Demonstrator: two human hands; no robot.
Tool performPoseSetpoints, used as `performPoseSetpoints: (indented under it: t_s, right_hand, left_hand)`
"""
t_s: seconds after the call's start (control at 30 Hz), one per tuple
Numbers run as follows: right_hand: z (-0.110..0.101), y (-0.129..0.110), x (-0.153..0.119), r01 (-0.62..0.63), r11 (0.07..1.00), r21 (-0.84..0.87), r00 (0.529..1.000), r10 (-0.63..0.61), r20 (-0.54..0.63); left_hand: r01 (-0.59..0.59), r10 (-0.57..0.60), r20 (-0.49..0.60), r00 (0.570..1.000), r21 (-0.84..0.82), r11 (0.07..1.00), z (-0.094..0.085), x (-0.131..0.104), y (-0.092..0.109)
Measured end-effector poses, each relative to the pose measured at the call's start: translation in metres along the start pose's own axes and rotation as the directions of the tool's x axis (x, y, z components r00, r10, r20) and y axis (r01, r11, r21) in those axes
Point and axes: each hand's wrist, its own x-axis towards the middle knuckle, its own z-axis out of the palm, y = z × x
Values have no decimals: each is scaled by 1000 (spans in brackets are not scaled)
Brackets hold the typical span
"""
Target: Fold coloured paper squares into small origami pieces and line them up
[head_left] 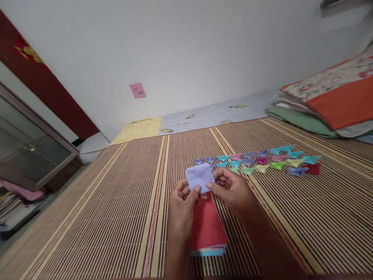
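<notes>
A small lavender sheet of paper [200, 177], creased and roughly square, is held up between both hands. My left hand [183, 200] pinches its lower left edge, thumb in front and fingers behind. On the other side, my right hand [231, 190] grips the lower right edge the same way. Below the hands lies a stack of coloured paper [208, 225], with a red sheet on top and blue edges showing beneath. Beyond my right hand, several folded paper pieces [247, 161] in blue, pink, green, yellow and red stand in rows.
Everything rests on a striped bamboo mat [116, 210]. Folded bedding [335, 101] is piled at the right, by the white wall [204, 50]. A pink note [138, 90] is stuck to the wall. At the left stands a glass-fronted cabinet [29, 144].
</notes>
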Motion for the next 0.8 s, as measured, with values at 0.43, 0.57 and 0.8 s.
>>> performPoseSetpoints:
  t_s: [0.43, 0.57, 0.8]
  right_hand:
    - [-10, -13, 3, -4, 997, 83, 1000, 4, 3]
    - [-11, -13, 3, 22, 998, 53, 1000, -22, 6]
    - [-15, -11, 4, 87, 996, 0, 996, -87, 34]
  left_hand:
    - [-9, 8, 51, 999, 34, 999, -8, 0, -3]
    - [67, -66, 127, 990, -4, 998, -7, 2, -5]
    - [196, -158, 225, 962, -162, 967, 2, -2, -6]
